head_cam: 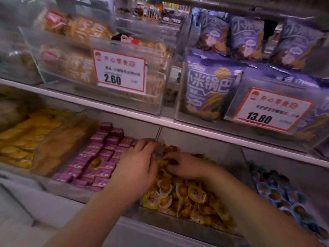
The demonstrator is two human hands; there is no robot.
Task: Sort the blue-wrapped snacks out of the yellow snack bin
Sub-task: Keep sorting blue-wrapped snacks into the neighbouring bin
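Both hands are buried at the back of the yellow snack bin (188, 227), fingers curled down into the heap. The left hand (137, 168) seems to pinch something pale and crinkly near the bin's far corner, though blur keeps me from naming it; the right hand (185, 166) has its fingertips bent in among the wrappers, and I cannot tell whether that grip has closed on one piece or is only raking. Digging deep at the rear makes sense as a search, since no blue wrapper shows on top of the pile.

Around the fingers lie yellow snacks (194, 195): small, glossy plastic packets, each with a round brownish piece inside, loose and slippery-looking, so they would shift easily when stirred. The bin itself is clear rigid plastic with a sloped front wall.

Just to the right, a neighbouring bin holds the blue-wrapped snacks (277, 193), the same rounded shape in blue film, the likely home for any strays. To the left sit purple packets (99, 157), flat and blocky, with one stray brown piece on them. Above, a white shelf (124, 111) carries clear boxes and price tags (121, 72).
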